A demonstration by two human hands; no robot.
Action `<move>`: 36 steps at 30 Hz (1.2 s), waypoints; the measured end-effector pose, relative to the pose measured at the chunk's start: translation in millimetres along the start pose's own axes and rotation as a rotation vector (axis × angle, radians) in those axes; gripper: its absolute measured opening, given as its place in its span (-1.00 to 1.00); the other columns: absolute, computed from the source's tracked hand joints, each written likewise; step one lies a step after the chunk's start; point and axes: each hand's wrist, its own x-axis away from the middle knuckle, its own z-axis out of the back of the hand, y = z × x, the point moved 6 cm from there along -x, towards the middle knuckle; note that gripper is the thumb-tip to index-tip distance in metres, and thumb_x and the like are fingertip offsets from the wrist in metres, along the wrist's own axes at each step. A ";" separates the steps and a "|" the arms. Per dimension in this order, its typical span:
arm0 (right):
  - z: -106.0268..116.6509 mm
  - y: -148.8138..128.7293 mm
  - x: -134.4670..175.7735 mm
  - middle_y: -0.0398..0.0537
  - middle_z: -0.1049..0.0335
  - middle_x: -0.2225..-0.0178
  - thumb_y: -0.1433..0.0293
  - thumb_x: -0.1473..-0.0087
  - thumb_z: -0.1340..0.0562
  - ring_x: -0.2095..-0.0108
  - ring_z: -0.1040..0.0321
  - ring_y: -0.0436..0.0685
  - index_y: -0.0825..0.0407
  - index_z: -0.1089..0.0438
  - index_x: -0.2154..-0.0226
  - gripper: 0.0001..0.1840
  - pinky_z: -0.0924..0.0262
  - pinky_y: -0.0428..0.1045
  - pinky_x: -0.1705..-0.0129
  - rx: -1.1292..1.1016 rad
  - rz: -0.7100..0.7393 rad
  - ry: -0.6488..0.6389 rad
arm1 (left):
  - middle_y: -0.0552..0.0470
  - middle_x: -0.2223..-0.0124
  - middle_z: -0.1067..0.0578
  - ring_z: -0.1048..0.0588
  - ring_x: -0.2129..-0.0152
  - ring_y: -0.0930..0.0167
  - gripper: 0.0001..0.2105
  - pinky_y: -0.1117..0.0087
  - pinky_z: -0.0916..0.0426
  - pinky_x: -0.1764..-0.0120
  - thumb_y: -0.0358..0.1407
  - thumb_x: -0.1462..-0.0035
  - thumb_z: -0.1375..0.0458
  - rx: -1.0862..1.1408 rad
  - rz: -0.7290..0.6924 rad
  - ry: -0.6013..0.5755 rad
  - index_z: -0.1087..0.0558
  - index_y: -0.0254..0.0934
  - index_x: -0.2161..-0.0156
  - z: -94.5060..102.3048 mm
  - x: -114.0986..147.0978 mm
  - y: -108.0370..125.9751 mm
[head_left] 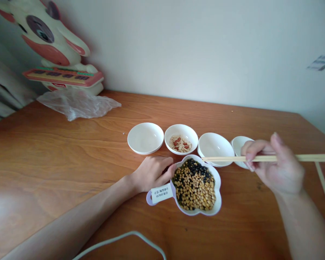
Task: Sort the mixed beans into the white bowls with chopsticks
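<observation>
A pair of wooden chopsticks (227, 159) lies almost level in my right hand (277, 168), whose fingers are closed round them. Their tips reach just above the far rim of a flower-shaped bowl (218, 202) with a lilac, labelled handle. Yellow soybeans (199, 191) and dark seeds or beans (196, 168) fill that bowl. My left hand (154, 173) rests on the table with curled fingers, thumb and forefinger gripping the bowl's left rim. Beyond stand round white bowls: a bare one (145, 137), one with pale seeds and reddish nuts (180, 144), and another bare one (215, 144).
Another white bowl (237, 144) is partly hidden behind my right hand. A clear plastic bag (78, 104) lies below a cow-shaped toy piano (62, 72) at the back left. A pale cable (124, 234) curves along the near edge. A thin light strip (323, 182) lies far right.
</observation>
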 end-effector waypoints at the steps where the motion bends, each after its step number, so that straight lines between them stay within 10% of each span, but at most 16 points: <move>1: -0.1 -3.9 -0.9 0.02 -0.30 0.59 0.00 -0.38 0.02 0.56 -0.22 0.08 0.00 -0.58 0.53 -0.29 -0.05 0.03 0.55 0.037 -0.016 -0.020 | 0.08 0.46 -0.43 -0.30 0.57 0.48 -0.63 0.35 -0.07 0.44 -0.18 -0.49 0.11 0.000 0.000 0.003 -0.29 -0.26 0.38 0.1 0.2 -0.2; 9: -3.9 9.0 -1.6 0.03 -0.39 0.52 0.00 -0.40 0.06 0.52 -0.25 0.10 -0.02 -0.61 0.48 -0.28 -0.13 0.04 0.50 0.159 0.077 -0.089 | 0.06 0.44 -0.44 -0.33 0.55 0.47 -0.66 0.36 -0.12 0.43 -0.22 -0.48 0.10 0.036 -0.031 -0.007 -0.28 -0.26 0.36 -0.6 -0.9 -0.1; 18: -6.6 30.8 23.6 0.02 -0.36 0.60 0.19 -0.41 0.01 0.49 -0.29 0.15 -0.04 -0.57 0.52 -0.39 -0.11 0.06 0.50 0.082 0.168 0.116 | 0.05 0.45 -0.43 -0.32 0.54 0.45 -0.68 0.36 -0.13 0.43 -0.24 -0.47 0.10 0.053 -0.008 -0.018 -0.27 -0.24 0.37 -1.8 -3.5 0.2; 36: -21.0 40.6 42.7 0.01 -0.45 0.43 0.11 -0.41 0.12 0.45 -0.37 0.19 -0.07 -0.48 0.33 -0.45 -0.15 0.12 0.38 0.341 0.310 -0.265 | 0.08 0.41 -0.41 -0.33 0.49 0.46 -0.70 0.37 -0.17 0.37 -0.24 -0.48 0.09 0.093 0.069 -0.097 -0.24 -0.24 0.35 -5.3 -3.7 -2.4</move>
